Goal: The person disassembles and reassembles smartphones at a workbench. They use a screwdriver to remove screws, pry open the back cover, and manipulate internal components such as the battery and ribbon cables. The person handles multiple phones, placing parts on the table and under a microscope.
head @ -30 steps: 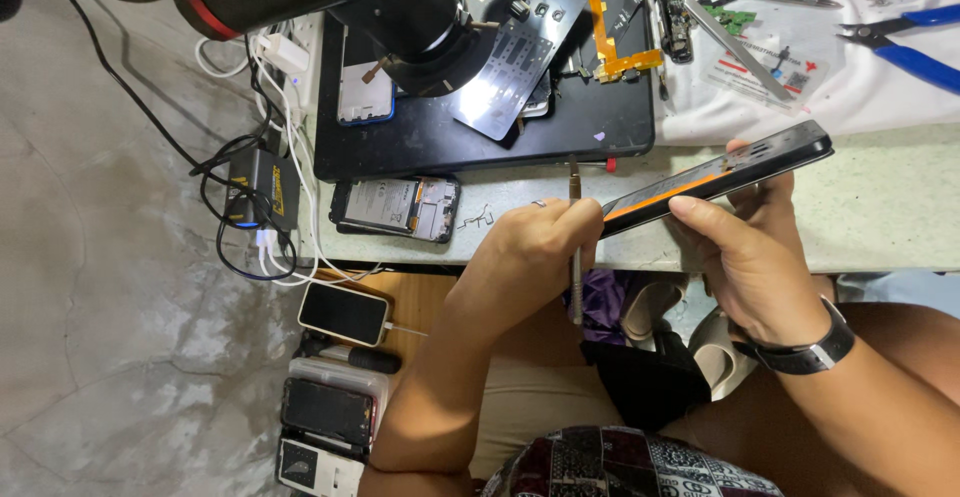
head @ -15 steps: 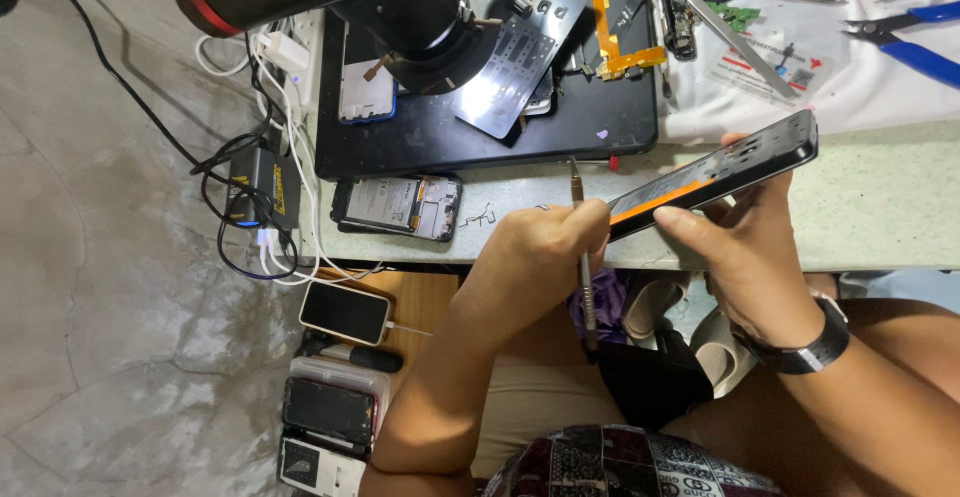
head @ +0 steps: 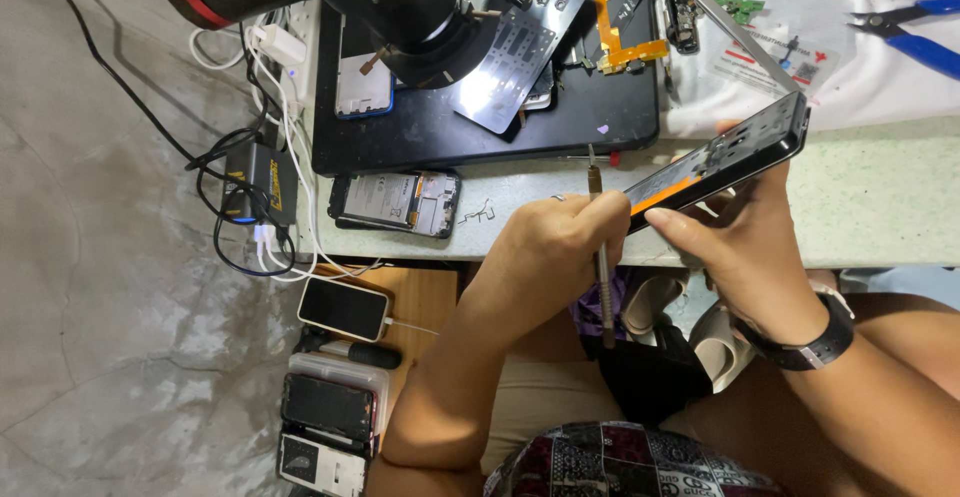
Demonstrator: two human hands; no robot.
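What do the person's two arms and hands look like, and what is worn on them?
Both forearms are bare, with no sleeves and no gloves. The left hand wears nothing. The right hand has a black wristwatch with a black strap on its wrist. No rings are visible.

Left hand (head: 560, 242) fisted, right hand (head: 745, 257) apparently pinching, both forearms raised.
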